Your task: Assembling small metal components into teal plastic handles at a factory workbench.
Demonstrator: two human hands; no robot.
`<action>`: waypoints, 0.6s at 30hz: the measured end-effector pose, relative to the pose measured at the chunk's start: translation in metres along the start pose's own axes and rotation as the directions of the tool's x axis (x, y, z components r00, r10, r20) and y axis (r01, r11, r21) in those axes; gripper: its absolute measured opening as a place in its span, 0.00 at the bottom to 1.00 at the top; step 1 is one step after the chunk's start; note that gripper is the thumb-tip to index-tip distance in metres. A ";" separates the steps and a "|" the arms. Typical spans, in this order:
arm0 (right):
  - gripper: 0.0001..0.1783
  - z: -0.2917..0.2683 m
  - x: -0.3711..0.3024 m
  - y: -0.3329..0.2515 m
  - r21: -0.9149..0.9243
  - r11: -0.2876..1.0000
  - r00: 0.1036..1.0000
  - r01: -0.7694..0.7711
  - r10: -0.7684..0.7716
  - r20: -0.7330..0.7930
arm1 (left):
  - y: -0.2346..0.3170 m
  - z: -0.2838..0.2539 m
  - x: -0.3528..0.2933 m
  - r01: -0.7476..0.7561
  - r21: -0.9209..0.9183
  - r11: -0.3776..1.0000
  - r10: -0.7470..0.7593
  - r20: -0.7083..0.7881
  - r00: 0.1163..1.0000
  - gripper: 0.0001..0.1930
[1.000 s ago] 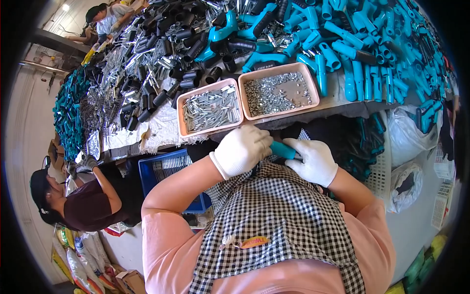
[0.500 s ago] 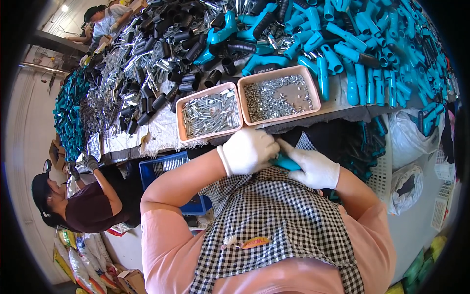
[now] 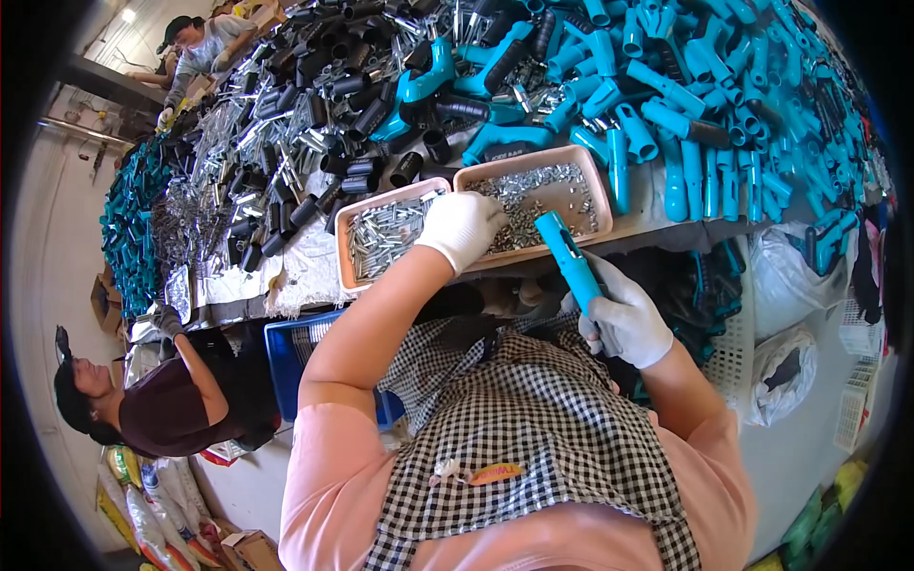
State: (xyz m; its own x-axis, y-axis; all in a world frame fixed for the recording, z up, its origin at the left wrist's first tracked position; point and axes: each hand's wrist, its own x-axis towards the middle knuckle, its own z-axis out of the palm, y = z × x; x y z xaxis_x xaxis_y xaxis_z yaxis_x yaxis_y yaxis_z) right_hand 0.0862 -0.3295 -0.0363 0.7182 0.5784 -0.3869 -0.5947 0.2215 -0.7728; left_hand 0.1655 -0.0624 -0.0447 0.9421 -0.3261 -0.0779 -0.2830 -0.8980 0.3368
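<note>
My right hand, in a white glove, grips a teal plastic handle part. The part is a slim tube, tilted, with an oblong opening near its upper end. My left hand, gloved too, is over the border between two shallow pinkish trays. Its curled fingertips reach down toward small shiny metal pieces in the right tray; whatever they pinch is hidden. Longer silvery pins lie in the left tray, close to my left wrist.
Teal plastic housings are heaped at the right of the table, black sleeves and metal rods toward the left. A blue crate stands below the table edge. One co-worker is at the left, another at the far left.
My hands, together over my lap before, have moved apart. The left has gone up to the trays; the right has lifted the teal part, whose opening now shows.
</note>
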 end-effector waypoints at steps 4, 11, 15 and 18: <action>0.37 0.009 0.003 -0.001 0.117 0.991 0.997 -0.060 0.055 0.048 | -0.006 0.004 -0.010 0.024 -0.108 0.994 -0.039 -0.140 0.989 0.11; 0.36 0.017 0.006 0.012 0.184 0.980 0.994 -0.082 0.067 0.084 | 0.001 -0.004 -0.030 -0.099 -0.282 0.954 0.000 -0.333 0.943 0.08; 0.35 0.017 0.005 0.016 0.227 0.965 0.985 -0.127 0.096 0.142 | 0.023 -0.023 -0.053 -0.130 -0.479 0.868 -0.017 -0.291 0.957 0.08; 0.34 0.022 0.004 0.013 0.226 0.961 0.976 -0.162 0.123 0.180 | 0.034 -0.032 -0.066 -0.178 -0.502 0.846 0.069 -0.227 0.971 0.08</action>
State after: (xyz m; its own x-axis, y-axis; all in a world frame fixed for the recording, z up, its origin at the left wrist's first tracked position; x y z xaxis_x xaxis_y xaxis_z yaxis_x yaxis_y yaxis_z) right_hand 0.0734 -0.3073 -0.0373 0.5632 0.7327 -0.3821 -0.7693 0.2961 -0.5661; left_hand 0.0996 -0.0619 0.0015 0.9365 -0.3119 0.1606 -0.3165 -0.5536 0.7703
